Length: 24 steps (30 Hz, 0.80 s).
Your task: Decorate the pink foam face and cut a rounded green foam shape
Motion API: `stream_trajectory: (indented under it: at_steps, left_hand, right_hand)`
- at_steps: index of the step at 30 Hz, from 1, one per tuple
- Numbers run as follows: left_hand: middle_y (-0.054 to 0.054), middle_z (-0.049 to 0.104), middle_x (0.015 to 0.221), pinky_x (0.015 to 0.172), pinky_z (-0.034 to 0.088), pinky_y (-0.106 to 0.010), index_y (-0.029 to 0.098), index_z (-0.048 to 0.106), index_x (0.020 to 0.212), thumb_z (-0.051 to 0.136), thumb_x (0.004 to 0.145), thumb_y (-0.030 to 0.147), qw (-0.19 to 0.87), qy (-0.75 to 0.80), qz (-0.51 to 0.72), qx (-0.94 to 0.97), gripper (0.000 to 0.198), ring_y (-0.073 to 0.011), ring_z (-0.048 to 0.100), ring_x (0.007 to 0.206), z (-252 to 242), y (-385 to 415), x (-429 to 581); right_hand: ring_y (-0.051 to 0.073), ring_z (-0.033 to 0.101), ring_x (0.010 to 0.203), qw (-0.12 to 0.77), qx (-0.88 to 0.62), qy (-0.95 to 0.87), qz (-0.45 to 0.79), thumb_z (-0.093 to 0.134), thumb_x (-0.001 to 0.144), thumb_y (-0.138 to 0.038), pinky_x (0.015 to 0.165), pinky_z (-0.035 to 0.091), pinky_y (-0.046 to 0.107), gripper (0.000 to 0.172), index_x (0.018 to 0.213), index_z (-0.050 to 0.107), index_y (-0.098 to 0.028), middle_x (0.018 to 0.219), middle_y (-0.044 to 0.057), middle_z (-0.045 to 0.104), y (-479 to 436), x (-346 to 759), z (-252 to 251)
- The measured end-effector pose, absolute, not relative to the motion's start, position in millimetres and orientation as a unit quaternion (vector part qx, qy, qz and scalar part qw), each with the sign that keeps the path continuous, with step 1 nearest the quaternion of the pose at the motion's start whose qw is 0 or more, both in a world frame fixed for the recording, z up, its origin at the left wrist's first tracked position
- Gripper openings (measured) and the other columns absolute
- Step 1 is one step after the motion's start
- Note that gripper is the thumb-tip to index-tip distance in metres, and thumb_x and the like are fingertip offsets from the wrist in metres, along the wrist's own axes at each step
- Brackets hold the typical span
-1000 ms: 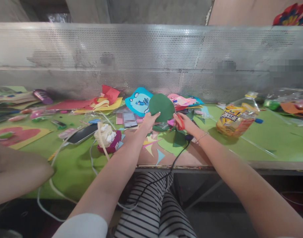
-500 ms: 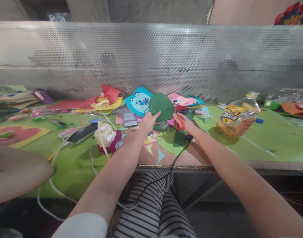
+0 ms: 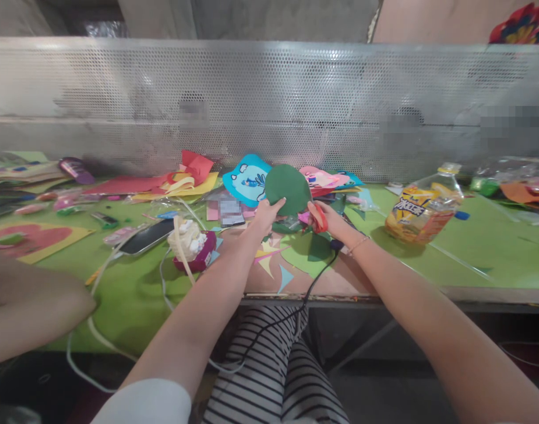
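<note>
A round piece of dark green paper (image 3: 289, 185) is raised above the table, pinched at its lower left by my left hand (image 3: 267, 215) with the thumb on top. At the paper's lower right edge, my right hand (image 3: 320, 217) is closed round the red handles of a pair of scissors (image 3: 321, 221). The blades are mostly hidden, so I cannot tell whether they touch the paper. Below both hands lie a light green paper piece (image 3: 298, 253) and several coloured offcuts, among them a pale blue scrap (image 3: 285, 277).
Blue paper craft (image 3: 245, 179) and pink paper craft (image 3: 326, 176) lie behind my hands. A clear plastic bottle (image 3: 422, 206) stands right. Left are a phone (image 3: 148, 237), a maroon box (image 3: 201, 253), cables and another person's arm (image 3: 35, 306). A perforated metal panel (image 3: 269, 100) borders the back.
The round green paper has tilted very slightly in my left hand. Both hands keep their hold and hardly move.
</note>
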<state>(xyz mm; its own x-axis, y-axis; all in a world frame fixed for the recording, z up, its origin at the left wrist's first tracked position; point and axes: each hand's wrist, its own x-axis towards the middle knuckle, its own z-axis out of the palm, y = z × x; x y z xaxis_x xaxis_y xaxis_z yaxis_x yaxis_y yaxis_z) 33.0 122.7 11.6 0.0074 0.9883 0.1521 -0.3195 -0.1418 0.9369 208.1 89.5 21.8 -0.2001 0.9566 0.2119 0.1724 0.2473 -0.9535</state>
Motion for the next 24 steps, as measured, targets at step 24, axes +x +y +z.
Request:
stream_trajectory:
  at_steps: [24]
  left_hand:
    - [-0.01, 0.069, 0.101, 0.059, 0.057, -0.03, 0.013, 0.064, 0.107, 0.075, 0.065, 0.03, 0.528, 0.375, 0.558, 0.519, 0.046, -0.019, 0.067, 0.073, 9, 128, 30]
  right_hand:
    - [0.013, 0.048, 0.045, 0.466, -0.411, -0.66, 0.423, 0.052, 0.076, -0.065, 0.043, 0.038, 0.028, 0.043, 0.068, 0.043, -0.024, 0.058, 0.0, 0.053, 100, 218, 15]
